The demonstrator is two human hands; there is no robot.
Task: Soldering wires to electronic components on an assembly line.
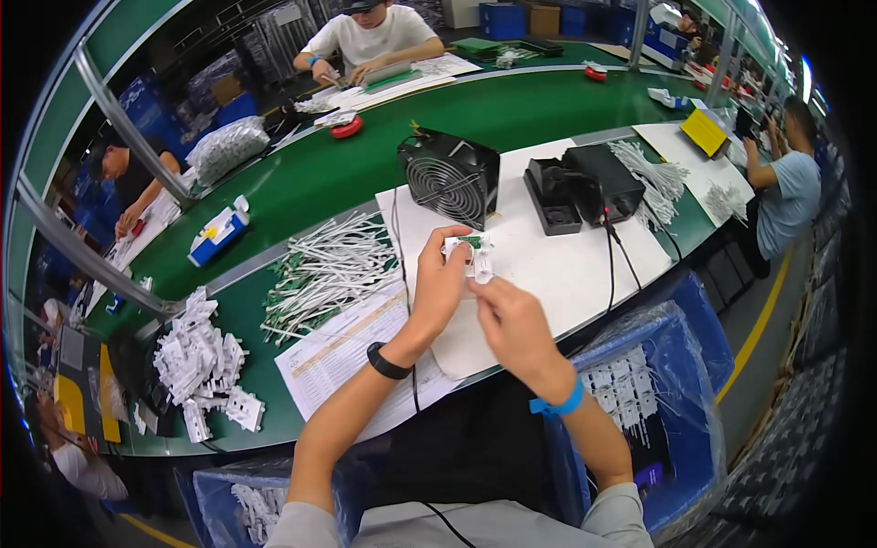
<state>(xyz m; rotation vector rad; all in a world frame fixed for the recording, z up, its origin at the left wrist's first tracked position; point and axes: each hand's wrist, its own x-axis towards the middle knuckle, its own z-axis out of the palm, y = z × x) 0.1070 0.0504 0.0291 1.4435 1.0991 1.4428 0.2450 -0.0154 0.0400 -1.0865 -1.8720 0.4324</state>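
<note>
My left hand [437, 285] holds a small white plastic housing [481, 265] above the white work board, its thumb laid across the part. A bit of green circuit board [472, 242] shows at the housing's upper end. The thumb and forefinger of my right hand [519, 331] are closed at the housing's lower edge; whether a wire is pinched there too is hidden. Left of my hands lies a spread of white wires with green circuit boards [324, 269]. A printed paper sheet [343, 352] lies beneath my left forearm.
A black fan [452, 178] and a black device with cables [598, 187] stand beyond my hands. White housings [196, 356] are heaped at left. Lined blue bins sit at lower right [699, 438] and lower left [210, 493]. Across the green conveyor [539, 100], a person works.
</note>
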